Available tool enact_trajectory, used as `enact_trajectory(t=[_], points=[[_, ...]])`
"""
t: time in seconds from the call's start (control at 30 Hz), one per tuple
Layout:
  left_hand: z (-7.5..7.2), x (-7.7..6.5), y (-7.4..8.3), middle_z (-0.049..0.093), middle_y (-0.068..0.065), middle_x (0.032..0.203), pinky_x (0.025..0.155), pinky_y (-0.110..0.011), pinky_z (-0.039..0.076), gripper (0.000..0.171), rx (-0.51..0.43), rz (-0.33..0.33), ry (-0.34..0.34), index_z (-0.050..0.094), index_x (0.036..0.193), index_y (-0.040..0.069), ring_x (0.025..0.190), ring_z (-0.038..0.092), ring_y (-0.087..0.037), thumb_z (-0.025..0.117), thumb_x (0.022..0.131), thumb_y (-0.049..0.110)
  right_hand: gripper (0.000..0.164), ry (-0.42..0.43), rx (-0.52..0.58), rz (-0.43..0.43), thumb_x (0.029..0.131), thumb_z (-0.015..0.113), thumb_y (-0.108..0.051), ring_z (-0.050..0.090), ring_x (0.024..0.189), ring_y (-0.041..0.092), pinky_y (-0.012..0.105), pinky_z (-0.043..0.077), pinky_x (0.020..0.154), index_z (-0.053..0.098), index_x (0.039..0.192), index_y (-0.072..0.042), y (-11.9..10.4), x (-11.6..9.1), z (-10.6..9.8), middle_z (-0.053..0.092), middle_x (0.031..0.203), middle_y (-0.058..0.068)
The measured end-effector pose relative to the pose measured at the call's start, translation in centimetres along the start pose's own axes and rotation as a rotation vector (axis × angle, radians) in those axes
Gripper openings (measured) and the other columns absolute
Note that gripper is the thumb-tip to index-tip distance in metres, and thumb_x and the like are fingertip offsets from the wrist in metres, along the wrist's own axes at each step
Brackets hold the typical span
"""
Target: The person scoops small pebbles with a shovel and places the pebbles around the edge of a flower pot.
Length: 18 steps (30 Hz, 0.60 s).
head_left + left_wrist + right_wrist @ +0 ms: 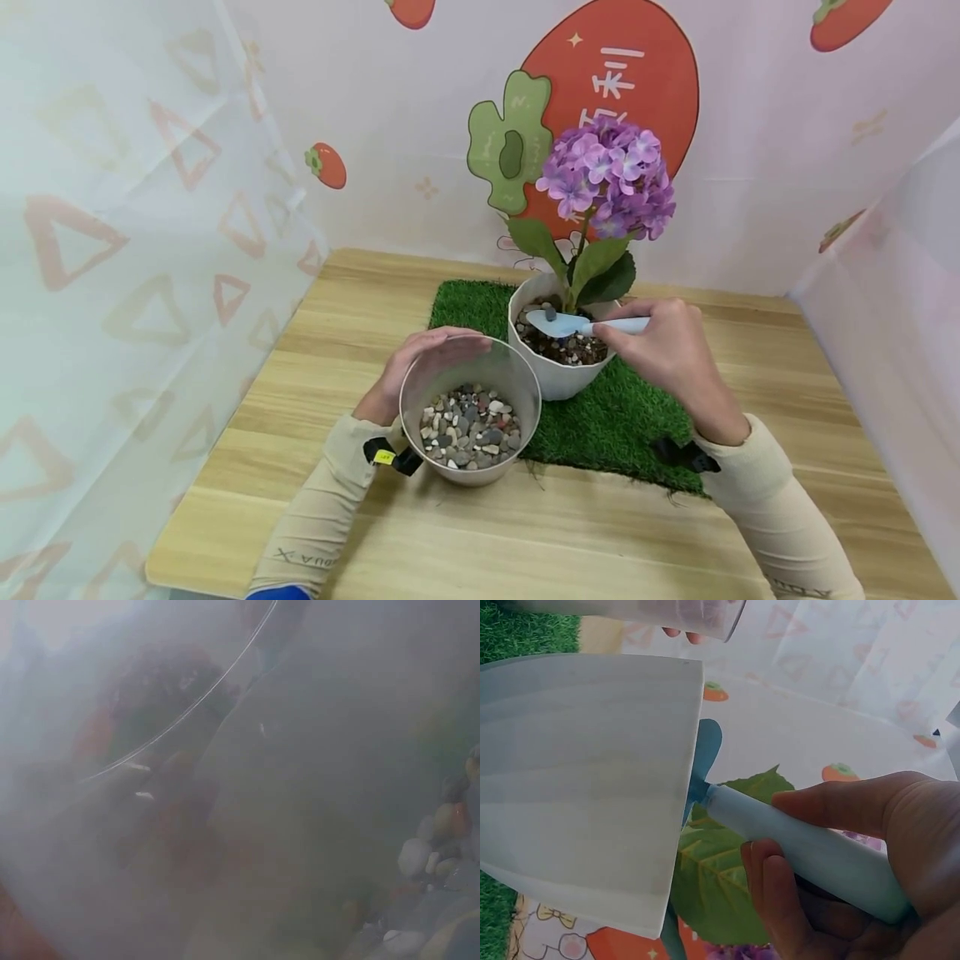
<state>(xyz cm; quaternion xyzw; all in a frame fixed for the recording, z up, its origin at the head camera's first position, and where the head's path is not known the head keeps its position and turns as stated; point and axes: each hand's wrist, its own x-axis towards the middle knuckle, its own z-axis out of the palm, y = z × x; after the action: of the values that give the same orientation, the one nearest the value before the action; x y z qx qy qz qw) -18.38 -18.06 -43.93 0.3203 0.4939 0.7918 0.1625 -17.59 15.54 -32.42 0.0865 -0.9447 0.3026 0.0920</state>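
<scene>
My right hand grips the handle of a small light-blue trowel, thumb on one side and fingers on the other. The trowel's blade lies over the soil and pebbles in a white flowerpot, with a dark pebble on the blade. A purple hydrangea with broad green leaves stands in this pot. Left of it, my left hand holds a clear plastic bucket round its far left side; several fingers show through the wall. Mixed pebbles cover the bucket's bottom. The left wrist view looks hazily through its wall.
A green artificial grass mat lies under the flowerpot on a wooden table. Behind stands a wall covering printed with strawberries, and similar sheets rise at the left and right sides.
</scene>
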Motion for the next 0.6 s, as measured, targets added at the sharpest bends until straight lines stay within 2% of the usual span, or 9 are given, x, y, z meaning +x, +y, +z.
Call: enact_trajectory(t=[0.13, 0.47, 0.6], points=[[-0.15, -0.05, -0.3, 0.047, -0.032, 0.14, 0.12, -0.053, 0.027, 0.05, -0.003, -0.006, 0.002, 0.041, 0.137, -0.013, 0.136, 0.041, -0.045, 0.014, 0.104, 0.013, 0.02, 0.009, -0.003, -0.009, 0.079, 0.076, -0.041, 0.044, 0.036, 0.009, 0.028, 0.035, 0.033, 0.078, 0.083, -0.022, 0.09, 0.0, -0.06, 0.074, 0.076, 0.002], [-0.33, -0.22, -0.43, 0.05, -0.028, 0.14, 0.119, -0.051, 0.03, 0.05, -0.003, -0.023, 0.022, 0.043, 0.137, -0.011, 0.135, 0.044, -0.042, 0.013, 0.104, 0.014, 0.022, 0.0, -0.018, -0.037, 0.079, 0.077, -0.039, 0.044, 0.035, 0.009, 0.027, 0.034, 0.033, 0.078, 0.085, -0.019, -0.01, 0.21, 0.13, 0.074, 0.073, 0.003], [-0.24, 0.14, -0.39, 0.051, -0.027, 0.139, 0.119, -0.05, 0.031, 0.051, -0.002, -0.005, 0.014, 0.043, 0.137, -0.011, 0.134, 0.045, -0.041, 0.012, 0.103, 0.012, 0.023, -0.001, -0.017, -0.041, 0.079, 0.076, -0.04, 0.043, 0.033, 0.008, 0.027, 0.032, 0.032, 0.077, 0.087, -0.018, 0.01, 0.23, 0.04, 0.074, 0.07, 0.003]])
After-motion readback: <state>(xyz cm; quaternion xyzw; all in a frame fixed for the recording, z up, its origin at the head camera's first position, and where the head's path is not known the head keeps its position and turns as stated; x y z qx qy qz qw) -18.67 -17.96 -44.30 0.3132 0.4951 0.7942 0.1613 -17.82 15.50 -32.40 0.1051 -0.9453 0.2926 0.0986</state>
